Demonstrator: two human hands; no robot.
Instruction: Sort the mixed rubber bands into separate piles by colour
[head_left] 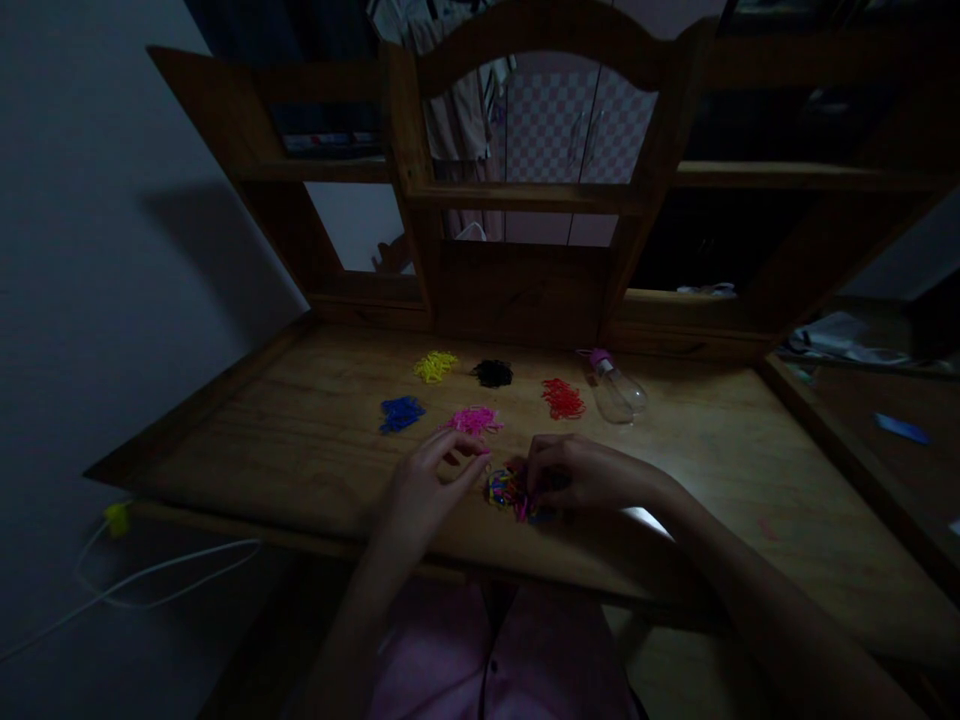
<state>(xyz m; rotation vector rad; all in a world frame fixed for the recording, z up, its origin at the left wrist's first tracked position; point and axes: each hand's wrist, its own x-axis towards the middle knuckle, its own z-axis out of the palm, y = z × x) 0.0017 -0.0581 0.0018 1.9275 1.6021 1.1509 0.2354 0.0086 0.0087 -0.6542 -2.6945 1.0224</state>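
A small mixed-colour pile of thin little pieces (504, 487), possibly rubber bands or clips, lies near the desk's front edge. My left hand (431, 485) is at its left side, thumb and forefinger pinched together; whatever is between the tips is too small to name. Over the pile's right side, my right hand (574, 470) has its fingers bent and pressed together among the pieces, their tips partly hidden. Single-colour heaps lie beyond: pink (476, 420) just past my left fingers, blue (401, 412), yellow (435, 366), black (493, 373) and red (562, 398).
A clear bulb-shaped bottle (619, 395) with a pink cap lies right of the red heap. The wooden desk (300, 420) has a shelf unit (525, 290) along its back. A white cable (172, 575) hangs at the left. The light is dim.
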